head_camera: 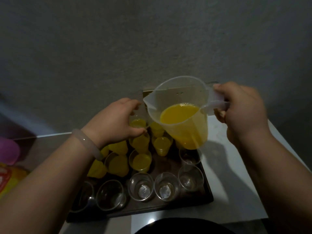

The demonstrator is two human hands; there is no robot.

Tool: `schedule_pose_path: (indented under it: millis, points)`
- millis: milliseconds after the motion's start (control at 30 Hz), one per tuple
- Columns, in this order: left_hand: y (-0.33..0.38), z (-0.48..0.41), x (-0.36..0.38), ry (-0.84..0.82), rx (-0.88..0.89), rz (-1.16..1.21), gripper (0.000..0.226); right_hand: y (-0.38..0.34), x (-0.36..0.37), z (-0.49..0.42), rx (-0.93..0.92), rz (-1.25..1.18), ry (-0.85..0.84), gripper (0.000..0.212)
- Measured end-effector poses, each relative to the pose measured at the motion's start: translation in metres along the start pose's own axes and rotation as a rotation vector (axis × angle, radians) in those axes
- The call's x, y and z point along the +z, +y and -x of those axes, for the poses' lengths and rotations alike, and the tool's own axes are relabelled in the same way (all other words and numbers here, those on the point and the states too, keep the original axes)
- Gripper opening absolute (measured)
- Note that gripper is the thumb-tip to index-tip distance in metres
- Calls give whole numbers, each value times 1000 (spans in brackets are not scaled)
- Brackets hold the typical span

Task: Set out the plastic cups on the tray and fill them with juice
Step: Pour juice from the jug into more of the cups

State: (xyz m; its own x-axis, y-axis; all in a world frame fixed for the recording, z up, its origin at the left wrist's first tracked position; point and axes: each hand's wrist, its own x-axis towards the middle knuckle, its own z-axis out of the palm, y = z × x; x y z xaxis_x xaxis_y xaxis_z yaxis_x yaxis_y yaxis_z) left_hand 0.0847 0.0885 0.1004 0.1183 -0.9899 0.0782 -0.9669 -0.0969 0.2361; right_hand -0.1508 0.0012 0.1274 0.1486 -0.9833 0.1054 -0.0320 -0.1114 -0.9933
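Fingers (220, 114) of the right hand (243, 112) curl tight round the handle (219, 103) of the clear jug (182, 115), tipped above the far right of the tray (208, 191), spout toward a part-filled cup (137, 123) that the left hand (116, 119) grips at the far left. Half full of juice, the jug looks weighty and sloshy, best borne by that handle; the thin cups seem light and squashy, so hold them gently. Filled cups (141, 160) crowd the far left, while empty cups (164, 186) line the near and right edges.
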Motion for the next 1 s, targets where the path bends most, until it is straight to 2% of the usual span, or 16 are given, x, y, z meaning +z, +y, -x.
schedule_pose_path:
  millis: [167,267,433,533,833,1000]
  points:
    - [-11,7,0,4,-19,-6,73,-14,23,-4,24,186,-137,30]
    - [-13,10,1,-9,-15,-21,73,-24,35,-4,-31,386,-208,43]
    - [-14,12,4,-43,-22,-50,76,-34,47,-6,-96,574,-253,42]
    - [-14,12,5,-53,-28,-42,77,-39,52,-8,-138,697,-256,35]
    - [-8,10,11,-59,-13,-11,68,-45,56,-10,-164,829,-248,40]
    - [-7,10,13,-56,0,-27,72,-48,55,-7,-171,867,-260,42]
